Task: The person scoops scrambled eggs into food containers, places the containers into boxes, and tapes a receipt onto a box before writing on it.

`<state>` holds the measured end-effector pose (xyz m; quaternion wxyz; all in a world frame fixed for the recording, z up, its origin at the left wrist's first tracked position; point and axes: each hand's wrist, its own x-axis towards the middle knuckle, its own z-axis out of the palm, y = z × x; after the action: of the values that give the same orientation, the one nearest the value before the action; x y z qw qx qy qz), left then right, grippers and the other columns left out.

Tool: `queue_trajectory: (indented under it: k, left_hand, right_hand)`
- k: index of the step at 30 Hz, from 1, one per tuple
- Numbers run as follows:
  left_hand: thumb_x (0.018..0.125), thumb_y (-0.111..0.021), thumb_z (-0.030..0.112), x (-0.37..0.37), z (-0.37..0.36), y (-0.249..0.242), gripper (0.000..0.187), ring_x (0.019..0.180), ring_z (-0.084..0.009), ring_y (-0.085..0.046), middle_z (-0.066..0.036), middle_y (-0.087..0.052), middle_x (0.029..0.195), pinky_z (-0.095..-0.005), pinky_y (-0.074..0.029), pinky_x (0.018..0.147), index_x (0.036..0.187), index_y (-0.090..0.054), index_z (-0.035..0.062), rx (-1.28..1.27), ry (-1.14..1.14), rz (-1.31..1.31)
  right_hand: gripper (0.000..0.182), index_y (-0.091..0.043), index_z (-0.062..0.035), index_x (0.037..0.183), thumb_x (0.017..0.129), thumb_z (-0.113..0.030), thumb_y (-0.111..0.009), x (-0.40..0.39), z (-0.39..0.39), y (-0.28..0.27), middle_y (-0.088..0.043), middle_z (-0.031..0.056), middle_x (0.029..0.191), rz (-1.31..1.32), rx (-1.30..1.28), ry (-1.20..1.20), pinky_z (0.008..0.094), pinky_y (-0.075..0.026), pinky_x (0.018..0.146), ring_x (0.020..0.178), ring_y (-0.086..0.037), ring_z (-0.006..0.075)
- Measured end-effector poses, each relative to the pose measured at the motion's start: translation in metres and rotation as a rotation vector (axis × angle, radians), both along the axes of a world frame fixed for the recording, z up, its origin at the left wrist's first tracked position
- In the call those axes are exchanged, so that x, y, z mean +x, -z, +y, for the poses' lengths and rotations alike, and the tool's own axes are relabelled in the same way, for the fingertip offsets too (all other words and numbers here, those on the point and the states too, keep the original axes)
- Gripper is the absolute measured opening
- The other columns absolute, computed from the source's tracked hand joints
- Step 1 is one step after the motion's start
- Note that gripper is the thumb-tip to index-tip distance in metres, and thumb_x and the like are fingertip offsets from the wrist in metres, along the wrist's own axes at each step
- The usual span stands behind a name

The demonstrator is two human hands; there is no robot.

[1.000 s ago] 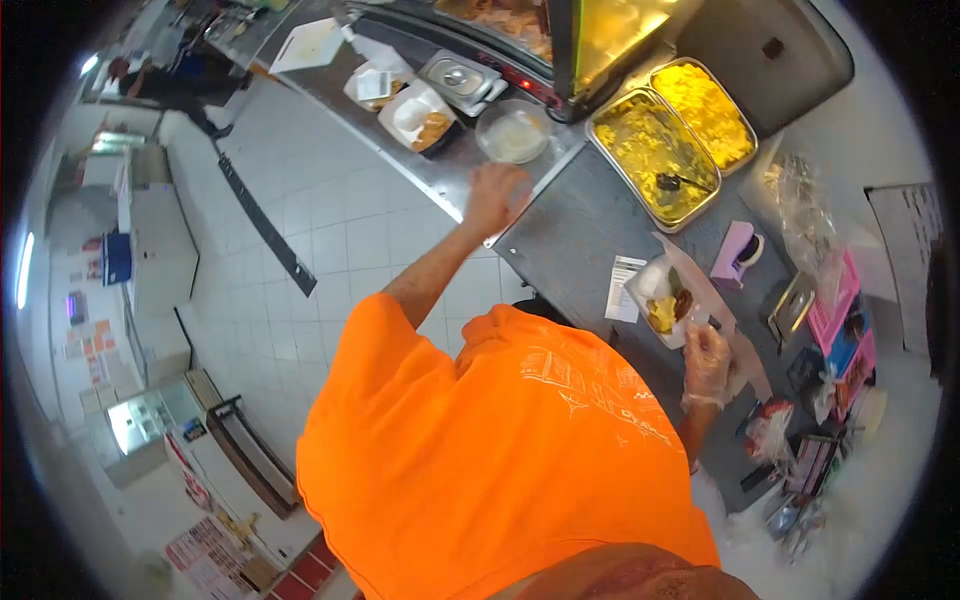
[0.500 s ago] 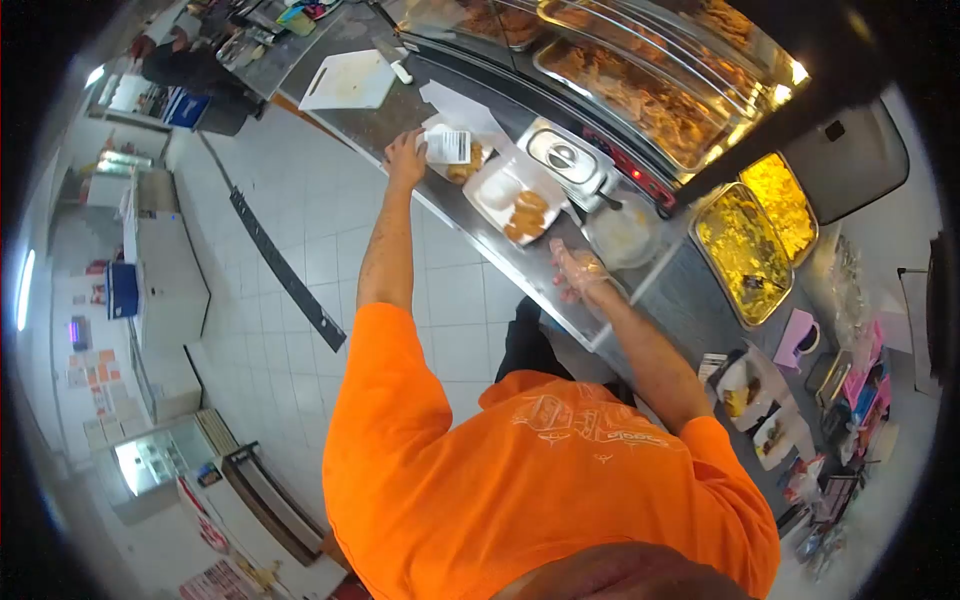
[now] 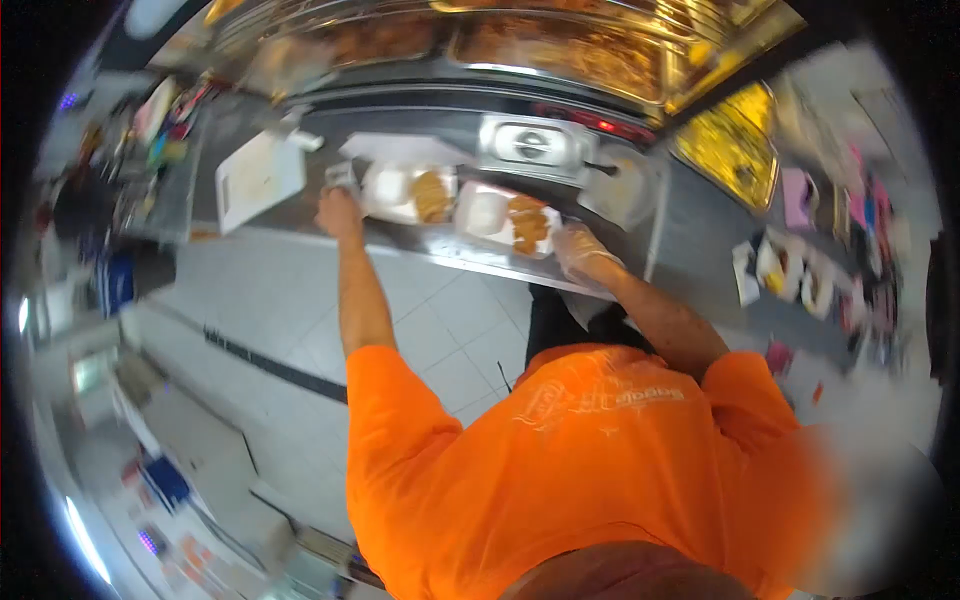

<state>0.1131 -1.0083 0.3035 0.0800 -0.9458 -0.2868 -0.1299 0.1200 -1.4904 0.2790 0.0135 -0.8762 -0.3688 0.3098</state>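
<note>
My bare left hand (image 3: 340, 211) is closed on a small printed slip (image 3: 342, 175), blurred, at the left end of the left takeaway box. This white left box (image 3: 388, 212) carries a white mound (image 3: 389, 185) that looks like rice and a golden-brown fried piece (image 3: 430, 196). Beside it sits the right takeaway box (image 3: 470, 226), with another white mound (image 3: 486, 212) and several fried pieces (image 3: 528, 224). My right hand (image 3: 582, 250), in a clear plastic glove, has its fingers stretched out right at that box's right edge. Motion smears the fingertips a little.
A white cutting board (image 3: 260, 180) and a white-handled knife (image 3: 306, 140) lie on the left. Behind the boxes are a lidded steel pan (image 3: 530, 146) and a clear round lid (image 3: 620, 185). The heated display (image 3: 560, 55) runs along the back; a yellow food tray (image 3: 730, 145) stands right.
The view has swung round. My left hand has carried the slip from over the left box to its left side. My right hand has come up to the right box's edge.
</note>
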Motion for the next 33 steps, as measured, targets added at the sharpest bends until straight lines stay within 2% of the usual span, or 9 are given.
queue_trajectory:
  k: [1, 4, 5, 7, 11, 13, 16, 30, 33]
  left_hand:
    - [0.091, -0.054, 0.026, 0.010, -0.010, -0.009, 0.027, 0.096, -0.0350, -0.068, -0.011, -0.068, 0.105, -0.0487, -0.056, 0.078, 0.089, -0.073, 0.0071, -0.069, -0.040, 0.091]
    - [0.092, -0.056, 0.037, 0.030, 0.017, 0.040, 0.043, 0.096, -0.0476, -0.063, -0.025, -0.067, 0.103, -0.0527, -0.050, 0.085, 0.095, -0.068, -0.0041, -0.453, 0.128, -0.067]
    - [0.094, -0.055, 0.037, 0.029, 0.003, 0.041, 0.045, 0.094, -0.0484, -0.063, -0.027, -0.067, 0.101, -0.0525, -0.048, 0.085, 0.095, -0.067, -0.0057, -0.480, 0.168, -0.093]
    - [0.098, -0.054, 0.036, 0.021, -0.006, 0.050, 0.046, 0.090, -0.0492, -0.061, -0.030, -0.065, 0.096, -0.0530, -0.047, 0.082, 0.092, -0.065, -0.0079, -0.509, 0.263, -0.176]
    - [0.102, -0.050, 0.028, -0.012, -0.017, 0.042, 0.042, 0.085, -0.0504, -0.060, -0.033, -0.064, 0.088, -0.0535, -0.047, 0.075, 0.089, -0.063, -0.0091, -0.574, 0.245, -0.218]
    - [0.103, -0.048, 0.027, -0.042, -0.030, 0.045, 0.041, 0.083, -0.0513, -0.060, -0.033, -0.064, 0.088, -0.0527, -0.048, 0.072, 0.092, -0.064, -0.0100, -0.550, 0.249, -0.302]
    - [0.103, -0.048, 0.024, -0.097, -0.087, 0.029, 0.040, 0.085, -0.0511, -0.061, -0.033, -0.065, 0.091, -0.0521, -0.048, 0.075, 0.096, -0.063, -0.0128, -0.545, 0.204, -0.338]
    - [0.099, -0.051, 0.014, -0.165, -0.468, 0.021, 0.027, 0.087, -0.0446, -0.064, -0.027, -0.066, 0.091, -0.0486, -0.049, 0.077, 0.097, -0.064, -0.0086, -0.740, 0.171, -0.359]
    - [0.100, -0.051, 0.015, -0.138, -0.506, 0.032, 0.028, 0.085, -0.0475, -0.063, -0.028, -0.066, 0.088, -0.0500, -0.048, 0.074, 0.092, -0.064, -0.0077, -0.747, 0.065, -0.284]
  right_hand:
    - [0.019, -0.066, 0.0016, 0.089, 0.086, -0.013, -0.054, -0.022, -0.029, 0.018, -0.069, 0.0195, 0.086, -0.368, 0.317, -0.121, 0.0454, -0.054, 0.078, 0.085, -0.069, 0.0320]
    - [0.019, -0.064, 0.0006, 0.092, 0.086, -0.015, -0.056, -0.039, -0.046, -0.093, -0.068, 0.0198, 0.090, 0.263, 0.284, 1.053, 0.0463, -0.053, 0.081, 0.088, -0.067, 0.0355]
    - [0.027, -0.065, -0.0007, 0.098, 0.085, -0.024, -0.062, -0.038, -0.096, -0.014, -0.068, 0.0202, 0.097, -0.012, 0.005, 0.157, 0.0457, -0.052, 0.087, 0.096, -0.065, 0.0357]
    - [0.034, -0.066, -0.0019, 0.105, 0.080, -0.025, -0.070, -0.044, -0.145, -0.070, -0.068, 0.0218, 0.103, 0.118, -0.144, 0.195, 0.0448, -0.051, 0.092, 0.105, -0.064, 0.0355]
    - [0.045, -0.065, -0.0008, 0.112, 0.075, -0.022, -0.076, -0.083, -0.298, -0.003, -0.064, 0.0217, 0.118, 0.023, -0.227, 0.417, 0.0391, -0.047, 0.101, 0.116, -0.060, 0.0328]
    - [0.045, -0.064, -0.0004, 0.115, 0.082, -0.030, -0.070, -0.074, -0.314, -0.049, -0.062, 0.0192, 0.124, 0.052, -0.462, 0.390, 0.0381, -0.046, 0.102, 0.118, -0.059, 0.0307]
    - [0.042, -0.065, 0.0000, 0.115, 0.086, -0.030, -0.064, -0.078, -0.386, 0.013, -0.063, 0.0200, 0.121, -0.075, -0.410, 0.512, 0.0394, -0.046, 0.101, 0.116, -0.060, 0.0311]
    - [0.035, -0.063, 0.0058, 0.106, 0.097, -0.025, -0.048, -0.014, -0.433, -0.022, -0.066, 0.0265, 0.109, 0.128, -0.140, 0.503, 0.0442, -0.050, 0.095, 0.107, -0.064, 0.0402]
    - [0.042, -0.062, 0.0033, 0.116, 0.101, -0.029, -0.040, -0.017, -0.443, 0.003, -0.064, 0.0273, 0.117, 0.039, 0.077, 0.832, 0.0478, -0.049, 0.095, 0.113, -0.062, 0.0414]
